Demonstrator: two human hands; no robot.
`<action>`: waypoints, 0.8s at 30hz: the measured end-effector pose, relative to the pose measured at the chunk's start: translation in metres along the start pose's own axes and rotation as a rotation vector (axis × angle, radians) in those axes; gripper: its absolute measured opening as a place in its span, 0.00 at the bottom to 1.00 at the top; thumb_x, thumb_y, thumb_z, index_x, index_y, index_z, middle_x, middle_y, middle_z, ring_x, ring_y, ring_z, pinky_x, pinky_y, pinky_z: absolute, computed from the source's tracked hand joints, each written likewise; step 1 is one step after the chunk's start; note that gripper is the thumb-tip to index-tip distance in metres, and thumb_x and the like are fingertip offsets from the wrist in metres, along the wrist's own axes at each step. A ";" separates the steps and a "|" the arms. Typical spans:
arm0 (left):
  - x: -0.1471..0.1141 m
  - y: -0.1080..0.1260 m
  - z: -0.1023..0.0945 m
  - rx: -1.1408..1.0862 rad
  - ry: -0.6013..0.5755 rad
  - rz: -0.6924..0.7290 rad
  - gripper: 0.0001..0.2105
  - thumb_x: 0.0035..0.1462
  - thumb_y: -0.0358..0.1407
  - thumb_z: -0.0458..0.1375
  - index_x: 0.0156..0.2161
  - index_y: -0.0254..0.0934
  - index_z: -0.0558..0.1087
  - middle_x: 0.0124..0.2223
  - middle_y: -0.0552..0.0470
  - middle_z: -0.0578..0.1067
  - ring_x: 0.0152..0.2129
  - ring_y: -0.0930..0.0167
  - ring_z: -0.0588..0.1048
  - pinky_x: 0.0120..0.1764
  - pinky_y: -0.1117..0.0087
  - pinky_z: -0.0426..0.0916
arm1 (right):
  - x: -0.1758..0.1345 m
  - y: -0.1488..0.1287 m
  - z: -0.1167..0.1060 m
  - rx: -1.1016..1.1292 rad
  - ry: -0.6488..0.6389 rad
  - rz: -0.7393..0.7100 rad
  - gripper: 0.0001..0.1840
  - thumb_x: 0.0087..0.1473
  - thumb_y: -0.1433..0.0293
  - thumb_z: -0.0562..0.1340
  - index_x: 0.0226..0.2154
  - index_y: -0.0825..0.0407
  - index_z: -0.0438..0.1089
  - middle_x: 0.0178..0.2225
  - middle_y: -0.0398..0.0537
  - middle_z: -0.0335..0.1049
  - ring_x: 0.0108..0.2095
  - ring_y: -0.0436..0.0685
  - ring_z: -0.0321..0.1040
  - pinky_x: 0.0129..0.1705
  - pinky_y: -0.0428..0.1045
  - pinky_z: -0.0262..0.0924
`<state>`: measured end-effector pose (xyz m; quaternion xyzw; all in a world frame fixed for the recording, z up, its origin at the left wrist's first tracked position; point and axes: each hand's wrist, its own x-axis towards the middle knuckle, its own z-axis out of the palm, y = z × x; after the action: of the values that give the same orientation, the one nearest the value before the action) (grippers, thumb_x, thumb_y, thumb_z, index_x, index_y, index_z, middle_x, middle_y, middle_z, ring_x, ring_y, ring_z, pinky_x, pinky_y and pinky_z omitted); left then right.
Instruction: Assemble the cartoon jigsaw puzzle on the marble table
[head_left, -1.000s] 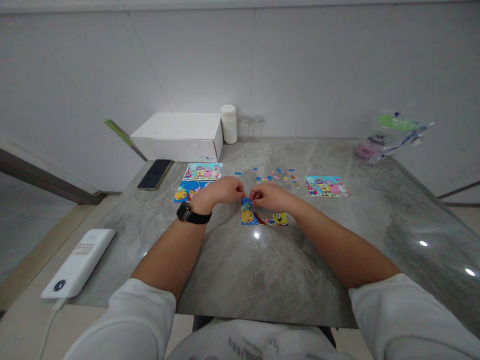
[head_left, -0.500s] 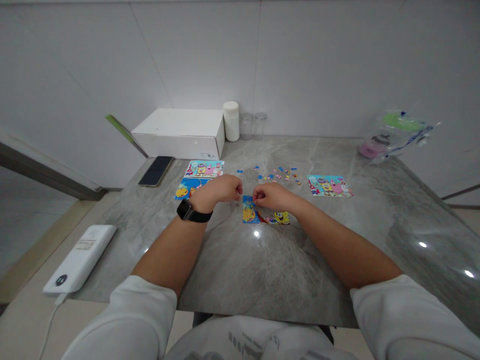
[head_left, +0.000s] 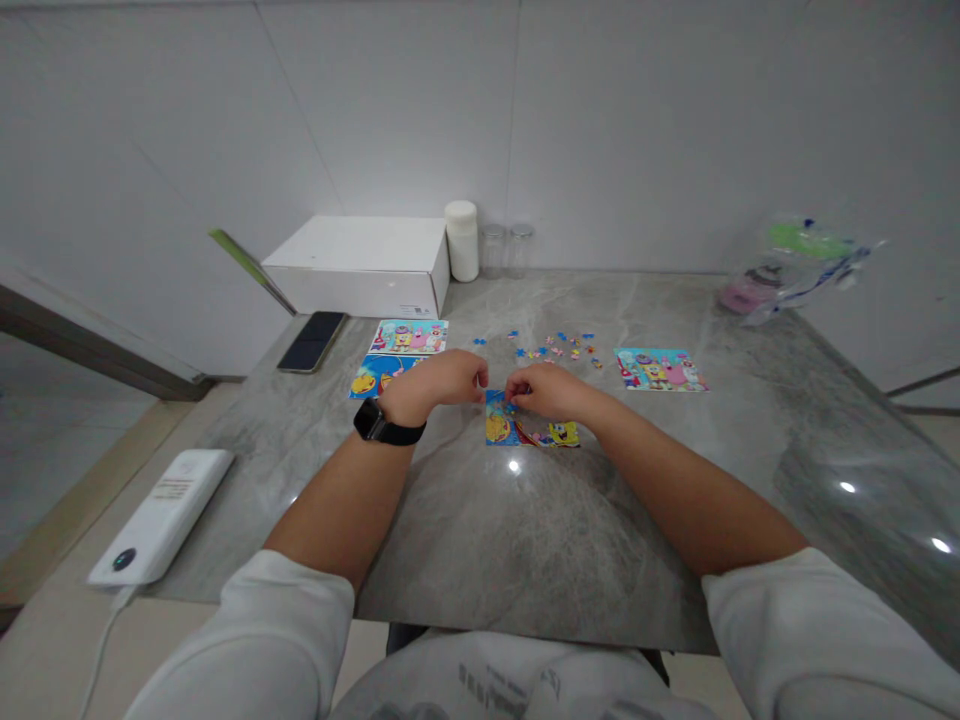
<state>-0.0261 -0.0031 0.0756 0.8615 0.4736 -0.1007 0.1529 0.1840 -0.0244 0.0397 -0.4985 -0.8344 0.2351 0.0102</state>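
A partly assembled jigsaw puzzle [head_left: 498,428] in blue, yellow and red lies flat on the grey table in front of me. Over its upper part, my right hand [head_left: 541,390] is pinched on a small blue puzzle piece [head_left: 512,409] at the fingertips. Just off the puzzle's upper left corner, my left hand [head_left: 459,378] rests with fingers curled together; whatever they may hold is hidden. Loose puzzle pieces [head_left: 559,352], several of them, are scattered beyond my right hand. My left forearm and hand partly cover a blue cartoon picture sheet [head_left: 369,378].
Another cartoon picture card [head_left: 660,371] lies to the right. At the back stand a white box [head_left: 352,285], a white bottle [head_left: 463,245] and two clear glasses [head_left: 519,250]. A phone [head_left: 313,342], a power bank [head_left: 165,515] and a plastic bag [head_left: 787,270] lie toward the sides.
My right fingertips have shifted very slightly over the puzzle, and the blue piece beneath them shows more clearly. The left hand is almost still.
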 end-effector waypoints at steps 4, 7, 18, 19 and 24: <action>-0.002 0.001 -0.001 0.005 0.001 -0.004 0.14 0.60 0.37 0.66 0.51 0.41 0.81 0.48 0.49 0.84 0.42 0.66 0.80 0.43 0.70 0.69 | -0.001 -0.002 -0.001 -0.003 -0.019 0.000 0.12 0.60 0.74 0.64 0.43 0.49 0.83 0.40 0.47 0.83 0.39 0.55 0.76 0.39 0.46 0.60; -0.002 0.002 -0.002 0.007 0.010 0.000 0.15 0.60 0.38 0.66 0.51 0.41 0.80 0.48 0.49 0.84 0.42 0.66 0.79 0.42 0.70 0.69 | -0.001 -0.004 -0.001 0.013 -0.031 -0.001 0.13 0.61 0.73 0.64 0.44 0.49 0.83 0.40 0.46 0.84 0.38 0.54 0.76 0.40 0.46 0.60; 0.001 0.000 0.004 -0.019 -0.005 0.008 0.15 0.57 0.37 0.67 0.50 0.42 0.80 0.47 0.50 0.83 0.42 0.66 0.79 0.43 0.70 0.69 | 0.001 -0.001 0.004 0.050 -0.009 -0.041 0.12 0.62 0.73 0.64 0.44 0.47 0.83 0.41 0.47 0.83 0.41 0.56 0.76 0.42 0.47 0.61; 0.001 0.000 0.004 -0.019 -0.005 0.010 0.15 0.57 0.37 0.67 0.50 0.42 0.80 0.47 0.49 0.83 0.41 0.66 0.79 0.43 0.70 0.69 | 0.001 -0.001 0.005 0.053 -0.003 -0.040 0.13 0.61 0.73 0.64 0.45 0.48 0.83 0.41 0.47 0.83 0.40 0.56 0.76 0.42 0.47 0.61; 0.000 -0.001 0.003 -0.004 0.013 0.034 0.14 0.57 0.37 0.67 0.49 0.42 0.80 0.45 0.50 0.83 0.40 0.66 0.79 0.41 0.71 0.68 | 0.001 -0.001 0.005 0.062 -0.013 -0.062 0.16 0.62 0.75 0.61 0.47 0.47 0.82 0.42 0.47 0.82 0.41 0.55 0.75 0.42 0.46 0.60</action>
<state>-0.0265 -0.0038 0.0722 0.8697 0.4602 -0.0917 0.1532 0.1815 -0.0261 0.0356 -0.4702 -0.8417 0.2638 0.0277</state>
